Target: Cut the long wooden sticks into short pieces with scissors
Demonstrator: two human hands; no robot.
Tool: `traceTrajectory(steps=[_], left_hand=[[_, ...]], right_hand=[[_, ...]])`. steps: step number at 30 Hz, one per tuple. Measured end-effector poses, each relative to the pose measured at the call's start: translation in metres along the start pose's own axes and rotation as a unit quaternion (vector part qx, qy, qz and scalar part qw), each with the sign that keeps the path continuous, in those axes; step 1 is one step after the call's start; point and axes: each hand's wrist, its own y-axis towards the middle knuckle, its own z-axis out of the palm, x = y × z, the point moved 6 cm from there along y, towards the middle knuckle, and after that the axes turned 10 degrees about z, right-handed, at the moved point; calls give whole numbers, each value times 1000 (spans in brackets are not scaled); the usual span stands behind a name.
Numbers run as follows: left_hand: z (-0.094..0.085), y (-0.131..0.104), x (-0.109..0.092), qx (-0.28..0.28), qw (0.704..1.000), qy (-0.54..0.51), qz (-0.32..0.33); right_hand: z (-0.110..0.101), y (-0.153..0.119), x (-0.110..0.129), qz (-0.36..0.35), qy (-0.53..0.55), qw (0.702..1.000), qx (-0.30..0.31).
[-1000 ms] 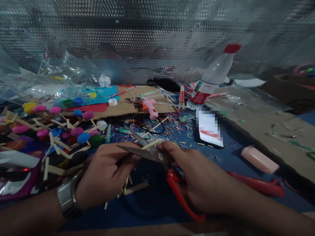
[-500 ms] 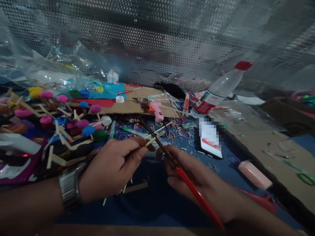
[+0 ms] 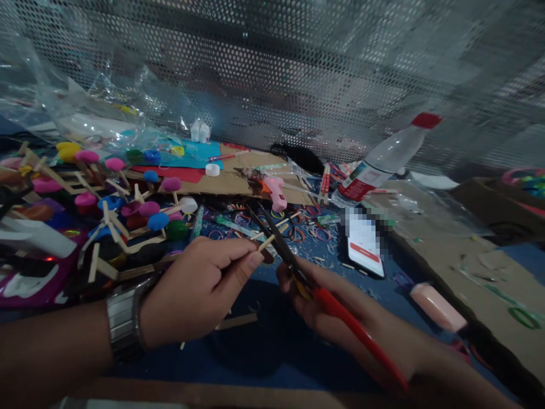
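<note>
Between thumb and forefinger, my left hand pinches a thin wooden stick that points up and to the right. My right hand grips a pair of scissors with red handles. Their dark blades are parted and lie across the stick near its far end; whether they touch it I cannot tell. A second thin stick or strip shows close behind the first. On the blue table below my hands lies a flat wooden strip.
Stick models with coloured caps crowd the left. A pink glue gun lies behind my hands on cardboard, near scattered rubber bands. To the right are a tilted bottle, a phone and a pale pink block.
The scissors' blades have spread apart and the red handles have turned to show more of their width. My left hand still holds the stick. The view has shifted slightly.
</note>
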Motion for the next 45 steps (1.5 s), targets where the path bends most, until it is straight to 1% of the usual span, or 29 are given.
traceTrajectory(steps=[2, 3, 6, 8, 11, 13, 17, 20, 23, 26, 28, 33, 35, 37, 38, 40, 42, 45], left_hand=[[-2, 1, -1, -3, 1000, 3, 11], [-3, 1, -2, -7, 1000, 4, 19], [-6, 2, -4, -7, 999, 6, 31], [-6, 2, -4, -4, 999, 11, 33], [-6, 2, -4, 6, 999, 9, 33], [-6, 1, -4, 15, 999, 5, 28], [-6, 1, -4, 21, 999, 16, 25], [-7, 1, -6, 16, 999, 16, 37], [-8, 0, -7, 6, 999, 13, 50], [-10, 0, -8, -6, 998, 7, 60], [-10, 0, -9, -10, 998, 4, 61], [-10, 1, -7, -13, 999, -5, 49], [-9, 1, -7, -12, 998, -9, 53], [-8, 0, -9, -9, 998, -15, 68], [-8, 0, -10, -10, 997, -20, 73], [-8, 0, -11, -14, 997, -32, 72], [-9, 0, -10, -26, 997, -46, 61], [-10, 0, -9, -41, 996, -49, 63]], right_hand=[[5, -2, 0, 5, 44, 998, 34], [6, -2, 1, 4, 70, 997, 39], [5, -5, 1, 14, 131, 991, 8], [6, -5, -1, 20, 139, 990, 6], [7, -4, -5, 26, 126, 991, 28], [7, -2, -7, 27, 127, 990, 61], [11, 2, -6, 7, 163, 973, 165], [13, 4, -8, 11, 213, 956, 200], [16, 2, -15, 26, 236, 948, 210], [18, -1, -20, 44, 288, 935, 202], [19, -3, -19, 53, 316, 926, 200], [21, -1, -10, 55, 333, 920, 197], [23, -1, -7, 48, 347, 910, 221], [28, -2, -6, 59, 364, 893, 257], [30, -2, -7, 68, 369, 889, 264], [32, -1, -12, 83, 378, 888, 248], [31, 2, -14, 70, 393, 887, 234], [32, 7, -13, 38, 420, 871, 252]])
